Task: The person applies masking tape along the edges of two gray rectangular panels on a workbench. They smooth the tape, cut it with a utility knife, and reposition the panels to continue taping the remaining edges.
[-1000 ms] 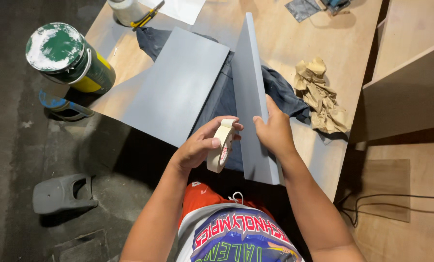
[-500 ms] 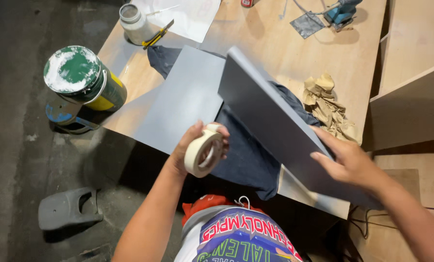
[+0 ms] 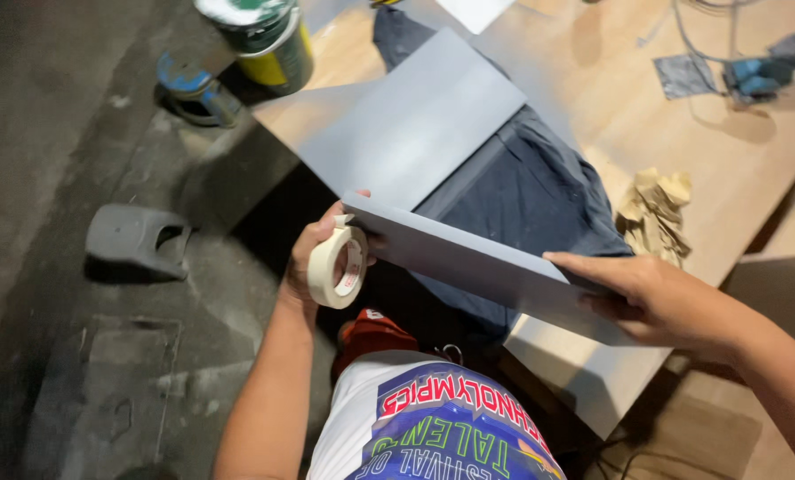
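The grey panel (image 3: 486, 267) has swung down nearly flat over the dark cloth (image 3: 539, 191) on the workbench (image 3: 611, 116). The right hand (image 3: 646, 298) grips its far end, and the left hand (image 3: 322, 253), fingers curled through the masking tape roll (image 3: 337, 267), now touches its near corner.

Warm overhead light, dim floor at left, slight motion blur.
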